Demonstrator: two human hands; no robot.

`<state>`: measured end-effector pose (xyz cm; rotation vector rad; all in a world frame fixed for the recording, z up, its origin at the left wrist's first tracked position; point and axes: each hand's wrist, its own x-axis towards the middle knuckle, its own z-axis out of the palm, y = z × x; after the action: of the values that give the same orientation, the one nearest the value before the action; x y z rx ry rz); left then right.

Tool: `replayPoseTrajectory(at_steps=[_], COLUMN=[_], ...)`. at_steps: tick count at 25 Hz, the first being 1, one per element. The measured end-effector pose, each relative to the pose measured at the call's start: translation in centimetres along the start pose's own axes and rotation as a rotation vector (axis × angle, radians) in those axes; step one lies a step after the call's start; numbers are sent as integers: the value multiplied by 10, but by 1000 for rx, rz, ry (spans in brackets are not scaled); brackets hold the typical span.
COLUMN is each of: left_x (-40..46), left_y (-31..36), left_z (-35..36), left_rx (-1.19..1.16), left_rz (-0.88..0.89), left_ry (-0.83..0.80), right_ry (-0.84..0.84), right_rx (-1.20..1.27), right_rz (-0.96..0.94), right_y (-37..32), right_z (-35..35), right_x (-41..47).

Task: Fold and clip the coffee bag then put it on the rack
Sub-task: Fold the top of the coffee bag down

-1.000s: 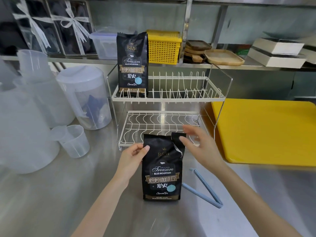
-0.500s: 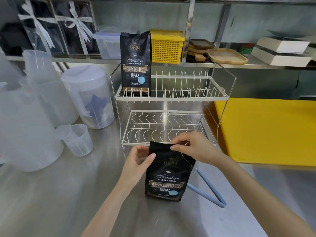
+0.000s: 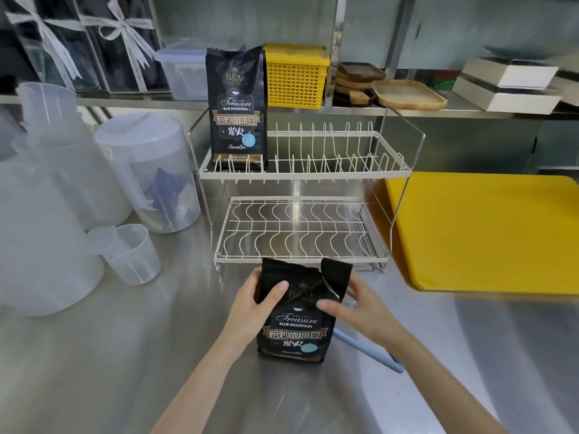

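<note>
A black coffee bag (image 3: pixel 297 330) stands upright on the steel counter in front of the white two-tier wire rack (image 3: pixel 300 170). Its top is open, with a torn flap sticking up at the right. My left hand (image 3: pixel 255 303) grips the bag's upper left side, thumb across the front. My right hand (image 3: pixel 354 305) holds the upper right side, thumb on the front. A light blue bag clip (image 3: pixel 366 349) lies on the counter behind my right forearm, partly hidden. A second, identical coffee bag (image 3: pixel 236 109) stands on the rack's top tier at the left.
Translucent plastic jugs (image 3: pixel 150 170) and a small measuring cup (image 3: pixel 131 253) stand at the left. A yellow board (image 3: pixel 488 230) lies right of the rack. On the shelf behind are a yellow basket (image 3: pixel 296 76), wooden trays (image 3: pixel 407 93) and white boxes (image 3: pixel 507 86).
My right hand has let go of the bag's top edge and moved down to its right side; the flap has sprung back up. The left hand stays on the left side.
</note>
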<state>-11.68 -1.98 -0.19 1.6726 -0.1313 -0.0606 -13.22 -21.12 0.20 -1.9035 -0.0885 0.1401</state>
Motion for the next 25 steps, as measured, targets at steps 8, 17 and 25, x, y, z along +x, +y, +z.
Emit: replayPoseTrajectory(at_steps=[8, 17, 25], left_x=[9, -9, -13], left_y=[-7, -17, -14], left_z=[11, 0, 6], left_rx=[76, -36, -40], left_rz=[72, -170, -128], left_ry=[244, 83, 54], right_ry=[108, 50, -186], right_rx=[85, 168, -758], right_rz=[62, -39, -268], right_y=[4, -20, -88], right_z=[13, 15, 14], right_x=[4, 13, 42])
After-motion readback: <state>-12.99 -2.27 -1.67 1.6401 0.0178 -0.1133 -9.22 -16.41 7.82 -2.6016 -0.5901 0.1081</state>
